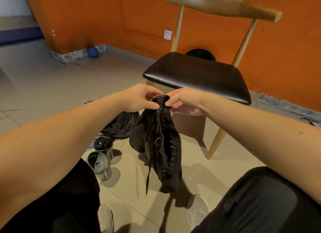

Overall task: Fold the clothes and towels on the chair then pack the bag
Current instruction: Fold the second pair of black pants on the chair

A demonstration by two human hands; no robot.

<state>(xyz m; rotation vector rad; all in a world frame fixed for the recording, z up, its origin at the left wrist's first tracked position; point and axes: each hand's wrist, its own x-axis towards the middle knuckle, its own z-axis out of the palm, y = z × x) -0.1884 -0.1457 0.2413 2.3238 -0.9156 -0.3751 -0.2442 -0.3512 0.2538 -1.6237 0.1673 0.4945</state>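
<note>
1. Hiding behind the wooden chair with the glossy dark padded seat, a dark rounded shape shows only its top; what it is cannot be told.
2. A crumpled black cloth lies on the tiled floor, partly covered by the left forearm and by the hanging garment, so its kind is unclear.
3. Some fingertips of both hands are tucked behind fabric. The thumbs and knuckles show plainly.
4. The left hand pinches the bunched waistband between thumb and fingers. The right hand pinches the same band just beside it, the two thumbs close together.
5. The black garment with a ribbed elastic waistband is held in the air before the chair's front edge, between the person's knees.
6. It hangs gathered and creased, the waistband folded over at the top, with a thin black drawstring dangling down its left side.
7. Its lower end is blurred near a pale shoe, and whether it touches the floor is hard to make out.
8. Two round metal containers with black lids stand on the floor to the left of the garment, near the black cloth.
</note>
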